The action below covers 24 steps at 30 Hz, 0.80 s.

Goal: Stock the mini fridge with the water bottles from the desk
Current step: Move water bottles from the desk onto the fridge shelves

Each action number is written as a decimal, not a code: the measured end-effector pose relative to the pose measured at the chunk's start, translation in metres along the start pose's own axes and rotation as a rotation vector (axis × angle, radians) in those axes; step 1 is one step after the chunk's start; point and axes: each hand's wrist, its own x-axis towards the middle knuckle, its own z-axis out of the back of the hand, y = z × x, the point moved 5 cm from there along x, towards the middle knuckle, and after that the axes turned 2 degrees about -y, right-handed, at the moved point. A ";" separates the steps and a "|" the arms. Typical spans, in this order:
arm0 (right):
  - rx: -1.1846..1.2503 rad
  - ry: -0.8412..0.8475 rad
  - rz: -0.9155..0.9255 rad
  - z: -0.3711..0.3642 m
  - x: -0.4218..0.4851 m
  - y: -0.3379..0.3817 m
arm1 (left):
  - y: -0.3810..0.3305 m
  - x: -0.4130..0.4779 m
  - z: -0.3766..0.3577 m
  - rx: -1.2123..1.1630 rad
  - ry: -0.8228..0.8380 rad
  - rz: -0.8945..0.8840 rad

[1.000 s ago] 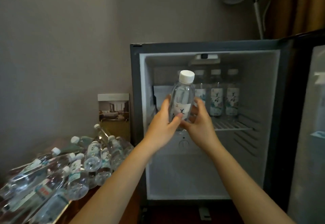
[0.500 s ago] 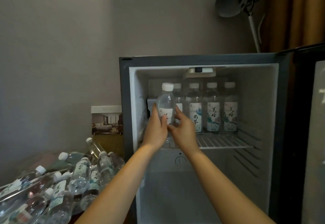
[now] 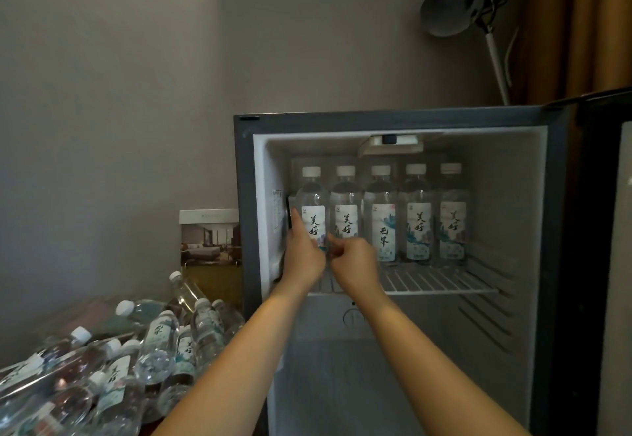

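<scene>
The mini fridge (image 3: 393, 121) stands open, and a row of upright water bottles (image 3: 383, 223) lines the back of its wire shelf (image 3: 437, 281). The leftmost water bottle (image 3: 313, 196), clear with a white cap and a white label, stands on the shelf at the fridge's left wall. My left hand (image 3: 302, 254) holds its lower left side, one finger pointing up along it. My right hand (image 3: 354, 259) has curled fingers against its lower right side. Several more bottles (image 3: 157, 350) lie piled on the desk at the lower left.
The fridge door (image 3: 598, 264) hangs open at the right edge. The compartment below the shelf holds nothing. A picture card (image 3: 208, 240) leans on the wall left of the fridge. A white lamp (image 3: 451, 8) rises behind the fridge, beside a brown curtain (image 3: 581, 25).
Both hands carried the bottle from in front of the fridge into it and set it upright at the left end of the row on the shelf.
</scene>
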 end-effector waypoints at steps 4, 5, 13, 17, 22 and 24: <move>-0.029 0.060 -0.056 -0.004 -0.002 -0.003 | 0.002 0.004 -0.004 0.002 0.030 0.051; -0.024 0.063 -0.064 -0.004 -0.003 -0.003 | 0.002 0.004 -0.005 -0.004 0.034 0.057; 0.043 0.096 -0.072 0.000 -0.003 0.001 | 0.000 -0.001 -0.005 0.036 0.076 0.063; 0.105 0.091 -0.131 0.009 -0.003 0.000 | -0.006 -0.020 -0.005 0.145 0.073 -0.017; 0.237 0.095 -0.280 0.021 -0.014 0.006 | -0.023 -0.067 0.006 0.083 0.065 -0.191; 0.382 0.093 -0.296 0.025 -0.027 0.017 | -0.035 -0.092 0.026 0.024 0.037 -0.355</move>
